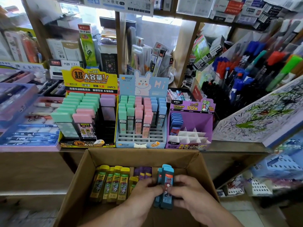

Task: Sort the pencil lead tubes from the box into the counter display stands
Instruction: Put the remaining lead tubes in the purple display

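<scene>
A bundle of blue lead tubes (165,181) is held upright just above the open cardboard box (77,174), clasped from both sides: the left hand (144,189) curls its fingers round the bundle's near-left edge, and the right hand (191,192) closes on it from the other side, thumbs meeting at the front. Neither hand holds anything else.

In the box, a row of yellow tubes (111,182) lies along the left, with a few purple tubes (142,173) behind them in the middle, so plenty of stock appears unsorted.

On the counter (237,148) beyond the box stand three displays. The purple stand (203,122), on the right, has one column of blue-capped tubes (176,122) at its left, while the white dividers (188,136) beside them are bare (the likely home for the bundle in hand, judging by the matching colour). The pastel blue stand (141,142) in the middle is filled in its back rows with green, pink and blue tubes, its front slots open. The yellow stand (88,145) on the left carries green, pink and lilac cases, with a gap in its right column.

The sorting looks to be in its early-to-middle stretch, with the purple stand barely begun.
</scene>
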